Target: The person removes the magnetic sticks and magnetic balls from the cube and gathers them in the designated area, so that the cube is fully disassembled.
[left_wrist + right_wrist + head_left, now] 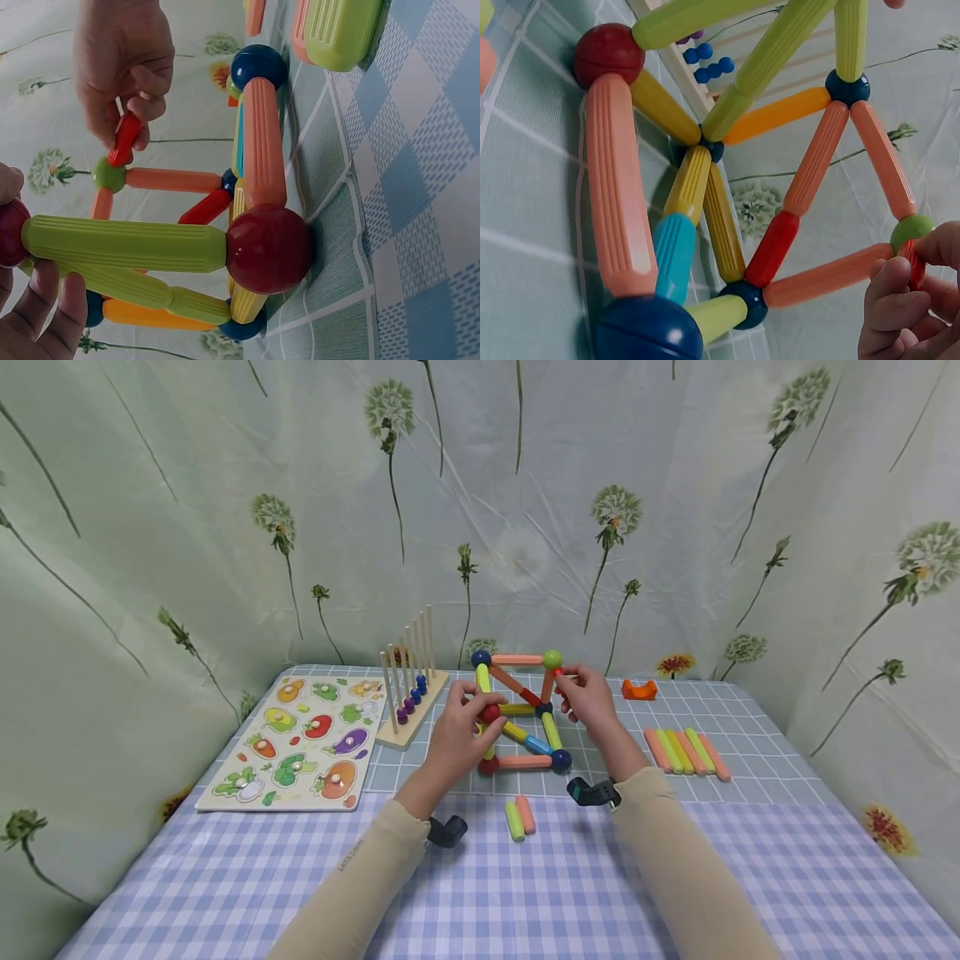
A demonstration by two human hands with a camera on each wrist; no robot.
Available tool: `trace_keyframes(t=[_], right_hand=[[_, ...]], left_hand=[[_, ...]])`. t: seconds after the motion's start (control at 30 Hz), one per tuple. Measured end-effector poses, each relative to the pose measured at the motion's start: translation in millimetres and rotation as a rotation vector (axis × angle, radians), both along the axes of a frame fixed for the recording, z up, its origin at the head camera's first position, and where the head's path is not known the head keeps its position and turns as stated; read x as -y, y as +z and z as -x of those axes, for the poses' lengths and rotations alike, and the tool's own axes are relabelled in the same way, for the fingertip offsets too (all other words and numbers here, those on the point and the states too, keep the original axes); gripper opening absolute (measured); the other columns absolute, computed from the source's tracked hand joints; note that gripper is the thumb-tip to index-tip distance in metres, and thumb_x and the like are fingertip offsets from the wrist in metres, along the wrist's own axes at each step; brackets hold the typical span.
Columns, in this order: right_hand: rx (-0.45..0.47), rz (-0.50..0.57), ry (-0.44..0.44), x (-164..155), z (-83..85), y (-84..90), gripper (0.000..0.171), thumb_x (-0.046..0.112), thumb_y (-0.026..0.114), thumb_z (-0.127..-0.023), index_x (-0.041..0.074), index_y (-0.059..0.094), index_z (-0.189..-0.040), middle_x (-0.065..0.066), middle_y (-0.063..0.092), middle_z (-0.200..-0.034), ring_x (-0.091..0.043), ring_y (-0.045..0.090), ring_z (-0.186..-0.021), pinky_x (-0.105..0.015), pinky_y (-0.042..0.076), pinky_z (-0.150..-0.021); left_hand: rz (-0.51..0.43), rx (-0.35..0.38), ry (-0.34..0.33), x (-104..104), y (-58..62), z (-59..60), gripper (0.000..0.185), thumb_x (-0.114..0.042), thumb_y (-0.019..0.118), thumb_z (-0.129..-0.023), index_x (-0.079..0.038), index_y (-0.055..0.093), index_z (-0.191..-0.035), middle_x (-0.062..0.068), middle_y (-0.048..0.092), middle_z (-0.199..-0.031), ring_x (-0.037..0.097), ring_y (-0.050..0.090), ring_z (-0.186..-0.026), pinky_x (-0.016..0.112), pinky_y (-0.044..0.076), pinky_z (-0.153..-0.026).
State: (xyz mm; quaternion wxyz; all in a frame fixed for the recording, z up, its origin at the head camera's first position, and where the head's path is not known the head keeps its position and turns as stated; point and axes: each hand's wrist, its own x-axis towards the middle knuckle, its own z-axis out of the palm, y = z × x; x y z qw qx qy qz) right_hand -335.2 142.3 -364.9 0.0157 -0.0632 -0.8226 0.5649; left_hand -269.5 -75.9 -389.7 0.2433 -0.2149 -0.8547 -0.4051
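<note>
Cube-like frame of ribbed plastic rods & coloured balls [519,714] stands mid-table on the checked blue-and-white cloth [525,893], btwn both hands. Left hand [459,737] is at frame's left side, fingers curled round the dark red ball [491,713] where a lime-green rod [124,244] joins; wrist view shows fingertips under that rod. Right hand [588,695] pinches a short red rod [124,139] btwn thumb & fingers, its end touching the light green ball [552,659] at upper right corner. Just in front of frame: loose green & salmon rod pair [519,817]. Right of it: row of loose rods [686,752]; small orange arch block [639,690] behind. Left: wooden peg rack w/ beads [408,693], vegetable peg puzzle board [300,743].
</note>
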Motion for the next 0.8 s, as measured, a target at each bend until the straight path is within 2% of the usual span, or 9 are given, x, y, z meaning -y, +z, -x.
trace_keyframes(t=[0.27, 0.47, 0.6, 0.8], right_hand=[[-0.021, -0.095, 0.030, -4.1, -0.8, 3.3, 0.036, 0.031, 0.054, -0.103, 0.013, 0.054, -0.133, -0.011, 0.061, -0.104, -0.020, 0.053, -0.064, -0.020, 0.045, -0.053], [-0.016, -0.160, 0.060, -7.8, -0.2, 6.8, 0.038, 0.033, 0.053, -0.103, 0.014, 0.055, -0.136, -0.012, 0.061, -0.106, -0.024, 0.054, -0.066, -0.020, 0.044, -0.053], [-0.025, -0.247, 0.090, -11.4, 0.7, 8.2, 0.038, 0.032, 0.051, -0.104, 0.015, 0.054, -0.138, -0.013, 0.060, -0.105, -0.030, 0.057, -0.068, -0.021, 0.043, -0.052], [-0.042, -0.323, 0.133, -16.7, -2.1, 8.3, 0.036, 0.031, 0.052, -0.103, 0.018, 0.055, -0.136, -0.015, 0.063, -0.104, -0.025, 0.057, -0.065, -0.026, 0.047, -0.056]], left_hand=[[-0.012, 0.002, -0.004, -0.4, -1.1, 0.5, 0.026, -0.017, 0.075, -0.090, -0.018, 0.070, -0.116, 0.007, 0.045, -0.115, 0.020, 0.058, -0.091, 0.035, 0.060, -0.076], [-0.011, 0.006, -0.005, -0.8, -0.6, 0.2, 0.026, -0.017, 0.074, -0.090, -0.017, 0.070, -0.116, 0.007, 0.044, -0.115, 0.020, 0.057, -0.091, 0.036, 0.060, -0.076], [-0.015, 0.013, -0.003, -1.1, 0.0, -0.6, 0.026, -0.017, 0.074, -0.090, -0.017, 0.070, -0.116, 0.008, 0.045, -0.116, 0.021, 0.058, -0.091, 0.039, 0.061, -0.076], [-0.027, 0.012, -0.012, -1.6, 0.3, -1.5, 0.026, -0.015, 0.074, -0.090, -0.016, 0.070, -0.116, 0.008, 0.045, -0.115, 0.022, 0.058, -0.092, 0.043, 0.061, -0.078]])
